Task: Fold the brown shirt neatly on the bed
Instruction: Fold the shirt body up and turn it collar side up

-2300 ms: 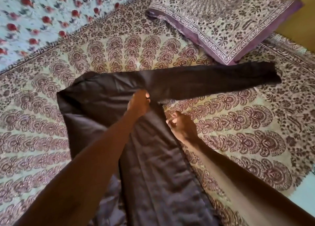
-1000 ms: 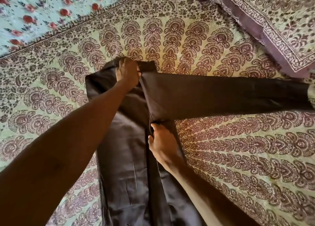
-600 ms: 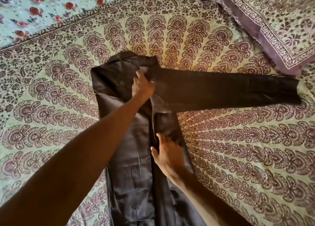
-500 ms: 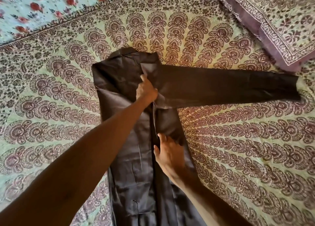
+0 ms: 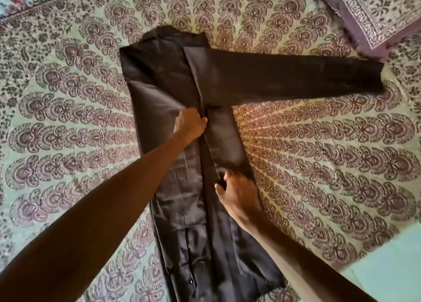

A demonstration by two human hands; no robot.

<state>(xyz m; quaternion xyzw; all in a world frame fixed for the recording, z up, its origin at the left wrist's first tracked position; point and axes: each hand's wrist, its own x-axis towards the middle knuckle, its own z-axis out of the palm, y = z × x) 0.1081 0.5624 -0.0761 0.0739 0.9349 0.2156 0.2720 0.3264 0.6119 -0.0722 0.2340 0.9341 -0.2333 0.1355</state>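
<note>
**Hands on the shirt's centre fold**

The left hand [image 5: 191, 124] was closed around the raised middle fold of the brown shirt [image 5: 182, 156], its fingertips hidden in the cloth. The right hand [image 5: 235, 193] lay lower down on the right-hand panel, fingers curled; whether it pinched the fabric or only pressed on it could not be told.

The shirt lay lengthwise on the bed [image 5: 319, 165], over a patterned bedspread, with its collar at the far end. Both side panels were folded in toward the middle. One sleeve [image 5: 296, 76] stretched flat to the right, its cuff near the pillow [image 5: 373, 17] but not touching it. The other sleeve could not be made out. The shirt's hem was cut off by the bottom edge of the view, and the pillow by the top right corner.
</note>
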